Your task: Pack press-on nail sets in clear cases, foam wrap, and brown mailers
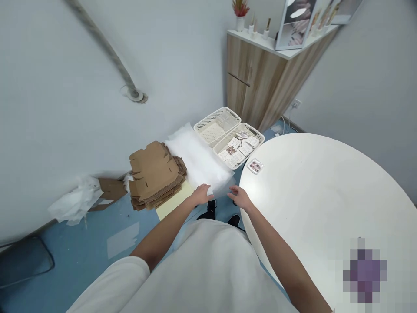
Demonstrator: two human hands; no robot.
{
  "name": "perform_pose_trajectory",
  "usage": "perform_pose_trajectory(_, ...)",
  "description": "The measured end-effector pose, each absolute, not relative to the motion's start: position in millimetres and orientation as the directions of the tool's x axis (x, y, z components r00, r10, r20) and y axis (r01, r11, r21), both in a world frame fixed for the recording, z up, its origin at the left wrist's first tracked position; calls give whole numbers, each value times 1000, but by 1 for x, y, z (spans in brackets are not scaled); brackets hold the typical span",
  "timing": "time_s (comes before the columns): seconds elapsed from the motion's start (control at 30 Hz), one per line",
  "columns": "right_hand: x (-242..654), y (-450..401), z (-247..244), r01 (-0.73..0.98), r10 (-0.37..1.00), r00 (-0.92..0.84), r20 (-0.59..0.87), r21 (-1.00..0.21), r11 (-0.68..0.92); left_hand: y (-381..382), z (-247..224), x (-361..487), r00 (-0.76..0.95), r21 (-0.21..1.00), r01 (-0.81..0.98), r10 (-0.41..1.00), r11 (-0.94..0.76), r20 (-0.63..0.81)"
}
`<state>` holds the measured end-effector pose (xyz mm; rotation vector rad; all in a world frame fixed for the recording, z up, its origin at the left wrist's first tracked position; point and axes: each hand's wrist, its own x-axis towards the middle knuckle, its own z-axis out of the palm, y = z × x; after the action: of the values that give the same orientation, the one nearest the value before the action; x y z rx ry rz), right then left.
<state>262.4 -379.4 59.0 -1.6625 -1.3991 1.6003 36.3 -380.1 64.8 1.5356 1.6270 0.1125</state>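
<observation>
The left hand (202, 194) is held out over the near edge of a stack of translucent white packing sheets (202, 161); its fingers are spread loosely, with the thumb set apart from them. Whether the sheets are touched cannot be told. The right hand (240, 196) is held at the rim of a round white table (325, 195), just beyond the near right corner of the sheets, with its fingers parted and slightly curled. The two palms are turned towards each other, well apart.

The sheets are laid between a pile of flattened brown cardboard boxes (156, 169), on the left, and two white plastic baskets, beyond. In the nearer basket (260, 138), small printed packs (239, 148) are heaped; in the farther basket (200, 126), clear plastic pieces (228, 119) are gathered at one end. On the table, near its basket-side edge, a small clear case (255, 166) with dark reddish contents is placed. Behind the baskets, a wood-grain cabinet (254, 74) is stood against the wall.
</observation>
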Motion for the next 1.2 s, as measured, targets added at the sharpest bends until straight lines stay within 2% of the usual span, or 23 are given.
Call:
perform_pose_trajectory(0.13, 230, -351, 58, 544, 834, -258, -488, -786, -292, -360, 61, 18, 153, 529, 830, 842, 174, -517)
perform_pose_trajectory(0.23, 205, -330, 53, 646, 825, -247, -509, -721, -251, -343, 54, 9, 167, 566, 805, 848, 178, -504)
perform_pose_trajectory(0.37, 182, -307, 35, 719, 823, -120, -556, -620, -314, -328, 36, 0, 210, 645, 736, 835, 207, -508)
perform_pose_trajectory(0.5, 172, -294, 16, 712, 823, 0, -568, -578, -399, -327, 16, -9, 201, 631, 719, 782, 291, -589)
perform_pose_trajectory(0.57, 168, -294, 11, 722, 854, 7, -520, -588, -364, -331, 9, -13, 200, 643, 702, 783, 305, -589)
perform_pose_trajectory(0.7, 158, -301, 15, 752, 943, -17, -333, -625, -207, -337, 4, -16, 187, 706, 629, 818, 326, -544)
perform_pose_trajectory(0.8, 150, -304, 27, 702, 970, -36, -240, -697, -146, -337, 4, -12, 119, 752, 555, 861, 354, -494)
perform_pose_trajectory(0.9, 141, -299, 43, 624, 974, -18, -226, -763, -166, -335, 7, -8, 57, 816, 448, 899, 365, -433)
perform_pose_trajectory(1.07, 126, -277, 74, 509, 969, -75, -237, -844, -167, -333, 17, -5, 41, 868, 251, 891, 428, -452)
perform_pose_trajectory(1.2, 119, -268, 99, 379, 969, -80, -233, -906, -186, -336, 25, -9, -39, 870, 234, 898, 435, -438)
